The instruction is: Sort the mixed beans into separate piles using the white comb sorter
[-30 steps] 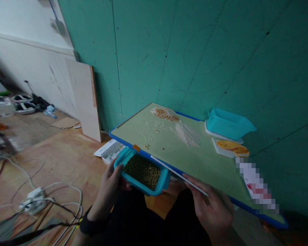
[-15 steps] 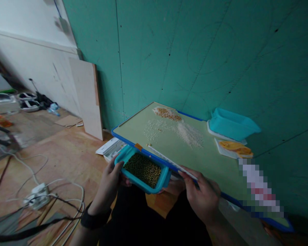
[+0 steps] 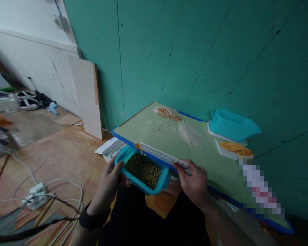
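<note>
My left hand (image 3: 110,179) grips the left end of a teal plastic container (image 3: 166,176), held just under the table's front edge. Inside lie dark green beans (image 3: 136,164) and tan soybeans (image 3: 152,172). Pinched in my right hand (image 3: 193,182) is a long white strip with small holes or notches (image 3: 163,154), lying along the front edge of the blue-rimmed table (image 3: 129,131). A few loose soybeans show at that edge, above the container. Farther back on the tabletop are a pile of soybeans (image 3: 166,113), scattered pale grains (image 3: 154,128) and a heap of rice (image 3: 191,134).
An upright teal bin (image 3: 233,124) and an orange cloth-like item (image 3: 236,148) on a white tray stand at the table's back right. A green wall (image 3: 149,61) rises behind. On the floor at left lie a power strip (image 3: 37,196) and cables.
My right hand has moved left and slightly up with the white strip, which now stands more on its edge. Soybeans now show over the table edge above the container. My left hand stays put.
</note>
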{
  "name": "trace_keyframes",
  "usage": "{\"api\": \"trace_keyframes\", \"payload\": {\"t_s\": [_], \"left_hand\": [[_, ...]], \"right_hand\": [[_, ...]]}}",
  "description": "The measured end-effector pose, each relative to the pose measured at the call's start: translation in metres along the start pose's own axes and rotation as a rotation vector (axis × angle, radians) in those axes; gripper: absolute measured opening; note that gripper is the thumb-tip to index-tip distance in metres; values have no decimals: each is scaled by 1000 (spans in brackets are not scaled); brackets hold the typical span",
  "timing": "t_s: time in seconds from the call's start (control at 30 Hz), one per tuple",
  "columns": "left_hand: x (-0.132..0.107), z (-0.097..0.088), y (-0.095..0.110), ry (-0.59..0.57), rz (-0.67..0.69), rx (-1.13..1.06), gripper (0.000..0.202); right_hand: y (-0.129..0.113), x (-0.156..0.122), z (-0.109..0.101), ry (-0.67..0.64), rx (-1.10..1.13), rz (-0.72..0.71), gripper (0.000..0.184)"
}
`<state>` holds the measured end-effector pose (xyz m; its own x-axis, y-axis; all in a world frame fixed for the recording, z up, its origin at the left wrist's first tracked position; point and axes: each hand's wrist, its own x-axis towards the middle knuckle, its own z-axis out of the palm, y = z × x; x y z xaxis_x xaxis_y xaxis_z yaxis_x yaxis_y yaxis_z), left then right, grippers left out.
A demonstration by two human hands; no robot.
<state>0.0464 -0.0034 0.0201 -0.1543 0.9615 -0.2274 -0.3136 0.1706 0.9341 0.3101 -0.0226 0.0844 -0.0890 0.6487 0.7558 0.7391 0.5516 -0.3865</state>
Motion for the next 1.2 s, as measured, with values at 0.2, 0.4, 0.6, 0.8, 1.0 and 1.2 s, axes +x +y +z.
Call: {"api": "trace_keyframes", "payload": {"t_s": [0.2, 0.4, 0.6, 0.8, 1.0, 1.2], "left_hand": [[-6, 5, 5, -6, -15, 3, 84], [-6, 4, 2, 19, -11, 5, 88], [-7, 5, 4, -11, -12, -7, 83], [-2, 1, -3, 12, -18, -1, 90], [-5, 1, 0, -13, -9, 13, 81], [-4, 2, -1, -4, -13, 18, 82]], "right_hand": [[52, 50, 11, 33, 69, 291, 26], [121, 94, 36, 71, 234, 438, 30], [125, 90, 38, 75, 333, 545, 38], [123, 91, 38, 67, 391, 603, 41], [126, 91, 39, 104, 455, 649, 44], [133, 92, 39, 119, 455, 661, 45]]}}
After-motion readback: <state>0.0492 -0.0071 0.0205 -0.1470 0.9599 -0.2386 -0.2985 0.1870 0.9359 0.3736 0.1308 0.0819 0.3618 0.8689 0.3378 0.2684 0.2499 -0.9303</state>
